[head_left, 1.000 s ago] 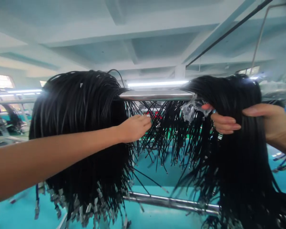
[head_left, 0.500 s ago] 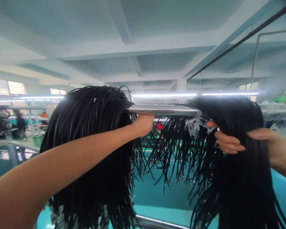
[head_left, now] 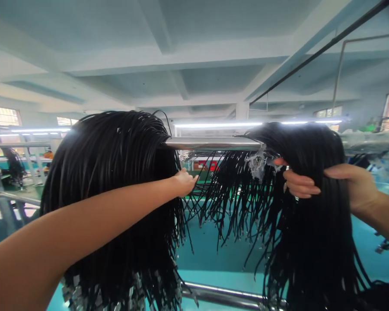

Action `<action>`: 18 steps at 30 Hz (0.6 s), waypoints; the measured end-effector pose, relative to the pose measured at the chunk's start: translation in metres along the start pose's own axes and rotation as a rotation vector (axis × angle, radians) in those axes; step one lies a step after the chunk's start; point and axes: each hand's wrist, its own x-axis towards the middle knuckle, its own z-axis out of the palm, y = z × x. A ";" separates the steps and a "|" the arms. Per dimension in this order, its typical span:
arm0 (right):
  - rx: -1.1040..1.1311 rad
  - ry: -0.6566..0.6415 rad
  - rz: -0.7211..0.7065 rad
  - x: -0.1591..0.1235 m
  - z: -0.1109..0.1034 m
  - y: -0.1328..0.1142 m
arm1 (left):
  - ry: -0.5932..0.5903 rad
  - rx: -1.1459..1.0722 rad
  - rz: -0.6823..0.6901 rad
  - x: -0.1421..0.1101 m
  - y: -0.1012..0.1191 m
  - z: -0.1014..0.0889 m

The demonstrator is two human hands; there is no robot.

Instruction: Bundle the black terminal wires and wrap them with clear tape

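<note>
While the right hand (head_left: 359, 185) is wrapped around a thick hank of the long black cables on the right (head_left: 317, 246), the left hand (head_left: 183, 182) is reaching out at the end of a bare, nearly straight arm. On the right, the thumb lies across the front of the hank and the other fingers curl around from its left edge, so yeah, that's a proper fistful. The index fingertip pokes out by a crumpled wad of clear plastic film (head_left: 257, 165), which hangs near the end of a shiny round metal rail (head_left: 210, 143). That hank is draped over the rail, and its strands drop way down past the bottom of the view. The left hand is below the rail, right beside a second big bundle of black cables on the left (head_left: 113, 151), with loose strands just past its fingertips; the fingers look partly bent, but honestly I can't tell if they're pinching a strand or not. The left bundle drapes over too, and a bunch of small silvery connectors (head_left: 97, 293) dangles at its bottom. Between the two bundles you get thin dark cable ends (head_left: 236, 194) hanging at all angles, a lower shiny metal bar (head_left: 227, 296) and smooth teal floor (head_left: 220, 255).
</note>
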 end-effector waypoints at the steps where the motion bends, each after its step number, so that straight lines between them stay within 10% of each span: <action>1: 0.008 0.003 0.002 0.000 0.000 0.000 | -0.028 -0.039 0.032 -0.004 0.003 0.004; 8: -0.008 0.005 0.007 -0.002 0.001 -0.001 | -0.265 -0.109 -0.157 -0.019 -0.001 0.047; 18: 0.050 -0.107 -0.008 0.000 0.000 -0.002 | -0.161 -0.283 -0.160 -0.016 0.033 0.096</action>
